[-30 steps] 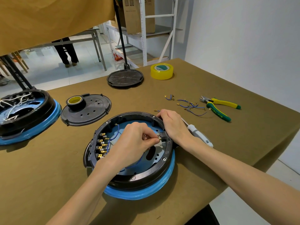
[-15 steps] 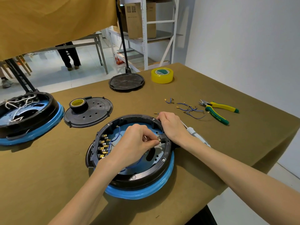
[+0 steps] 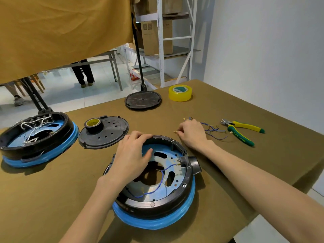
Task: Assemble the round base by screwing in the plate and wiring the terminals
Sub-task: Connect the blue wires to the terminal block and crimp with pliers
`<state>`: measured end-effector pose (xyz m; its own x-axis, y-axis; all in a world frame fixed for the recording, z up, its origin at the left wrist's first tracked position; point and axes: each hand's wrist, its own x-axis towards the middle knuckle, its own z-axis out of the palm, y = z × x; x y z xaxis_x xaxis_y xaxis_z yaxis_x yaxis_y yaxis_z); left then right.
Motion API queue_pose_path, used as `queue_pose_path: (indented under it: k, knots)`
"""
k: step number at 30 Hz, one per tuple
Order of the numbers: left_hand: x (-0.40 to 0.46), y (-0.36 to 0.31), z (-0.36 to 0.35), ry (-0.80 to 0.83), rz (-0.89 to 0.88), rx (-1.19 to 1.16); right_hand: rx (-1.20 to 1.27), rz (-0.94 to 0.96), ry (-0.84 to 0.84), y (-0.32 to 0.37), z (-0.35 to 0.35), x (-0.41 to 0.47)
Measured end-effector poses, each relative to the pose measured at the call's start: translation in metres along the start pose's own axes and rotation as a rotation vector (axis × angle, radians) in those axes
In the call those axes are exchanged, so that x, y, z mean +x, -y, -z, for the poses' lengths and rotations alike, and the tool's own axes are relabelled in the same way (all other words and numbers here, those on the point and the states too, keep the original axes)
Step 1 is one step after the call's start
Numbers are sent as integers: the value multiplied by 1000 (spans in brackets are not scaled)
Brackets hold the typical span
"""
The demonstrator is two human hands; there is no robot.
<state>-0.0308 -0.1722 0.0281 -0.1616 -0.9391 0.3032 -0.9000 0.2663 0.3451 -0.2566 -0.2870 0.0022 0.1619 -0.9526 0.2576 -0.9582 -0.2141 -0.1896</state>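
The round base (image 3: 173, 204), black with a blue film band, lies in front of me. Inside it sits the metal plate (image 3: 169, 166) under blue film. A blue wire (image 3: 163, 175) runs across the plate to a terminal by the side socket. My left hand (image 3: 131, 158) grips the base's far left rim, fingers over the edge and thumb inside. My right hand (image 3: 192, 134) is on the table behind the base and pinches a short wire with a gold terminal (image 3: 175, 132). More loose blue wires (image 3: 214, 130) lie just right of that hand.
Green and yellow pliers (image 3: 243, 132) lie at the right. A black cover (image 3: 108, 135) carrying a tape roll (image 3: 93, 124) is left of the base. A second base (image 3: 35, 139) with white wires sits far left. At the back stand yellow tape (image 3: 180, 92) and a black stand foot (image 3: 142, 101).
My right hand left the base's rim and moved back to the loose wires. My left hand shifted from the terminal inside the base to the far rim. The view came closer.
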Motion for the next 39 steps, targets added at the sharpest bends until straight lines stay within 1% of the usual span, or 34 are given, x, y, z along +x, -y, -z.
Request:
queue_pose_path:
  k: [1,2,4,5,6,7,8,10,11,13,15,17,18,19,22,25,28,30,32,34,36,39]
  knots:
    - [1,1,3,11,-9,-11,103,-24,-10,-1,2,-2]
    - [2,2,8,30,-12,-25,260,-53,-20,-2,7,-3]
    - [3,6,17,78,-1,-35,636,-110,-55,-2,22,-10]
    - [4,9,22,95,13,-3,823,-136,-55,0,33,-14]
    - [4,12,25,109,33,45,1014,-171,-20,1,42,-17]
    - [4,14,27,128,61,65,1197,-222,53,4,51,-20]
    - [4,16,27,148,92,33,1342,-276,151,6,59,-23]
    - [3,17,24,164,125,-97,1494,-351,346,13,71,-29]
    - [3,18,21,152,117,-135,1547,-381,419,16,74,-31]
    - [5,19,17,108,74,-187,1650,-441,501,21,79,-36]
    - [8,17,17,26,43,-333,1701,-464,537,24,82,-39]
    - [9,18,21,-86,63,-451,1710,-465,558,25,84,-42]
    - [9,20,23,-114,76,-462,1710,-461,564,25,86,-43]
    - [8,23,25,-106,84,-448,1705,-453,567,24,86,-45]
    - [1,34,28,32,104,-415,1632,-376,537,27,87,-48]
    - [-5,41,30,69,125,-494,1523,-249,517,38,85,-49]
    - [-10,48,30,84,159,-583,1366,-111,489,55,82,-47]
    - [-12,53,27,79,191,-600,1235,-20,414,69,78,-45]
    - [-11,58,25,48,231,-585,1042,94,316,82,72,-42]
    - [-9,61,24,11,230,-565,845,204,282,91,64,-41]
    - [-6,61,21,-12,215,-588,703,257,286,96,55,-40]
    - [-1,55,18,7,215,-660,582,289,269,95,46,-40]
